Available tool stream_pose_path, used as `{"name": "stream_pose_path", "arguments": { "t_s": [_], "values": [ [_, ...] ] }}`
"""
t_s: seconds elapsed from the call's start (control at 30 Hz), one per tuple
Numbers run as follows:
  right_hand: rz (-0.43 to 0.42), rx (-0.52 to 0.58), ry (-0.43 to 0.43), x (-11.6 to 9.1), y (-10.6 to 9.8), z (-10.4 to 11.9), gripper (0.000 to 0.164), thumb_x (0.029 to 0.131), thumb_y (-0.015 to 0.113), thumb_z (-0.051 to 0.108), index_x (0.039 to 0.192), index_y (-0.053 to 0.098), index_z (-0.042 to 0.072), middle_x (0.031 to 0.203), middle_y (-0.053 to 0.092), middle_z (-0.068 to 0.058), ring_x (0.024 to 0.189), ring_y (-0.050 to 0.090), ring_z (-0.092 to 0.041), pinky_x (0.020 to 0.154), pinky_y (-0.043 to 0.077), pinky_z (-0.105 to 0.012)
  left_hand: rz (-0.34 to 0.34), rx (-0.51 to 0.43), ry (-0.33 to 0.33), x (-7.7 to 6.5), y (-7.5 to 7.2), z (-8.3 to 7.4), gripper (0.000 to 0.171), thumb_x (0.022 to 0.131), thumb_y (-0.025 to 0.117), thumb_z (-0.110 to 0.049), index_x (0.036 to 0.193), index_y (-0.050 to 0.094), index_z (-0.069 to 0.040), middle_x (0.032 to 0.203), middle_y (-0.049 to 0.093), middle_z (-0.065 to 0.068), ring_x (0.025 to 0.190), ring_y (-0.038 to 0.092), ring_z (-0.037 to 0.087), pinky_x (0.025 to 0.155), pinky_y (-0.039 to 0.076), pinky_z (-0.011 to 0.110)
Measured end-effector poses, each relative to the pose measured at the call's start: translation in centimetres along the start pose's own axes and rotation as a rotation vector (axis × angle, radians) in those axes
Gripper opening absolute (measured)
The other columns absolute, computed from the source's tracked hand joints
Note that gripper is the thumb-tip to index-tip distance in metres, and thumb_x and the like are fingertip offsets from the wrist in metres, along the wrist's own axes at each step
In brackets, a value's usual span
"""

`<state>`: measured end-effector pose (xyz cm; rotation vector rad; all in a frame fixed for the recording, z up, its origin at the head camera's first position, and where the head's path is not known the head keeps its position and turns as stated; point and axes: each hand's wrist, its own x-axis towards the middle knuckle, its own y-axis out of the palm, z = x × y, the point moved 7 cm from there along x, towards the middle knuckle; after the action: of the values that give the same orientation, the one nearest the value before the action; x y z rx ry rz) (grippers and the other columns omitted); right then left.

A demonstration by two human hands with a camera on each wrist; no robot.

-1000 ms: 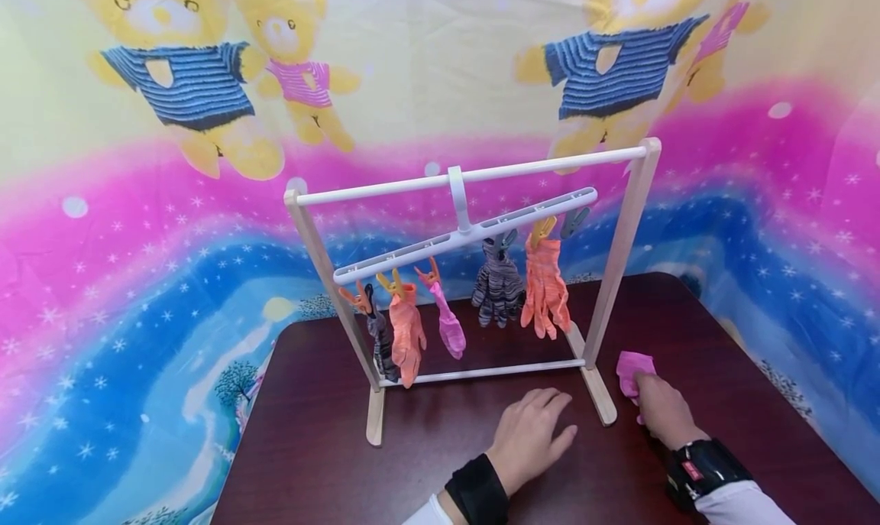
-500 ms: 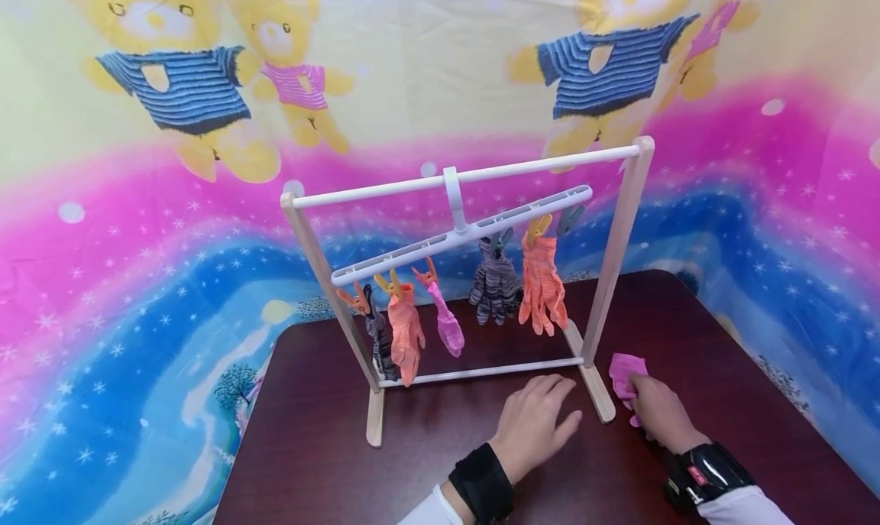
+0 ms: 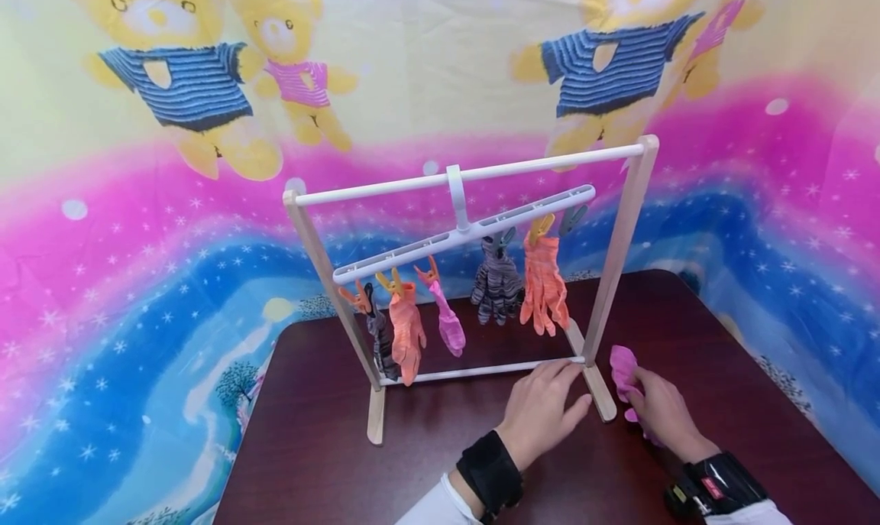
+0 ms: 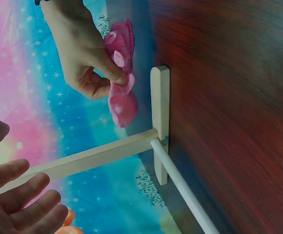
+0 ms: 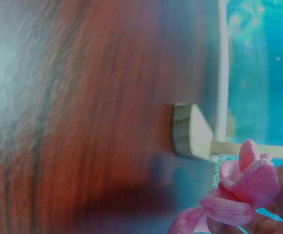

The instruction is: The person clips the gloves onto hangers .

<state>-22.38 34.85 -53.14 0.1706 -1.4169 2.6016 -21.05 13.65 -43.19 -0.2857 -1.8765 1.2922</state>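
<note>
My right hand (image 3: 665, 414) pinches a pink knit glove (image 3: 622, 367) between thumb and fingers, to the right of the wooden rack; its finger parts dangle bunched in the right wrist view. My left hand (image 3: 545, 409) is held out in front of the rack's right foot, fingers loosely spread, holding nothing. From the white hanger (image 3: 464, 234) hang, by clothespins, a dark striped glove (image 3: 381, 338), an orange glove (image 3: 408, 338) and a small pink glove (image 3: 448, 326) on the left. On the right hang another striped glove (image 3: 496, 284) and an orange glove (image 3: 545, 284). A grey-blue clothespin (image 3: 572, 219) at the right end holds nothing.
The rack has a white top rail (image 3: 550, 163), wooden uprights (image 3: 622, 242) and a low white crossbar (image 3: 481, 371). Its right foot (image 3: 600, 395) lies between my hands. The dark table (image 3: 302, 433) stands before a patterned cloth backdrop (image 3: 426, 66).
My right hand has raised the pink glove slightly off the table, and the glove now hangs more bunched. My left hand has moved a little right and forward.
</note>
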Motion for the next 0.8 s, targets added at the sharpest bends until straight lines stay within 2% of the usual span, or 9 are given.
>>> {"name": "stream_pose_path", "arguments": {
  "t_s": [0.13,0.3,0.57,0.8],
  "values": [
    [-0.064,-0.007,-0.039,-0.3,-0.8,1.2,0.009,0.089,0.067,0.001,0.088,0.06,0.007,0.075,0.059,-0.005,0.057,0.048,-0.01,0.053,0.037,-0.027,-0.002,-0.023,-0.002,0.5,-0.3,-0.2,0.04,0.097,0.064,-0.042,0.131,0.065,-0.022,0.128,0.07,-0.006,0.117,0.066,0.007,0.092,0.056,0.022],
    [-0.105,0.002,-0.058,-0.6,-1.6,2.3,0.01,0.088,0.07,0.001,0.089,0.062,0.008,0.08,0.065,-0.006,0.061,0.047,-0.008,0.055,0.037,-0.026,-0.013,-0.055,-0.024,1.2,-0.8,-0.1,0.037,0.097,0.063,-0.04,0.129,0.067,-0.021,0.126,0.069,-0.007,0.116,0.065,0.006,0.089,0.056,0.019],
    [-0.197,0.018,-0.118,-0.9,-2.6,3.8,0.014,0.085,0.075,0.002,0.09,0.064,0.009,0.082,0.067,-0.007,0.058,0.041,0.003,0.053,0.036,-0.023,-0.066,-0.04,0.004,3.0,-2.0,-0.6,0.04,0.097,0.064,-0.042,0.132,0.065,-0.022,0.129,0.069,-0.007,0.117,0.065,0.007,0.093,0.055,0.019],
    [-0.238,0.029,-0.162,-1.0,-3.3,5.3,0.017,0.083,0.075,-0.001,0.091,0.065,0.008,0.083,0.068,-0.006,0.065,0.046,0.003,0.055,0.04,-0.023,-0.063,-0.128,-0.028,4.3,-2.7,-0.6,0.041,0.098,0.062,-0.041,0.135,0.062,-0.022,0.127,0.068,-0.006,0.114,0.065,0.006,0.085,0.056,0.016]
  ]
}}
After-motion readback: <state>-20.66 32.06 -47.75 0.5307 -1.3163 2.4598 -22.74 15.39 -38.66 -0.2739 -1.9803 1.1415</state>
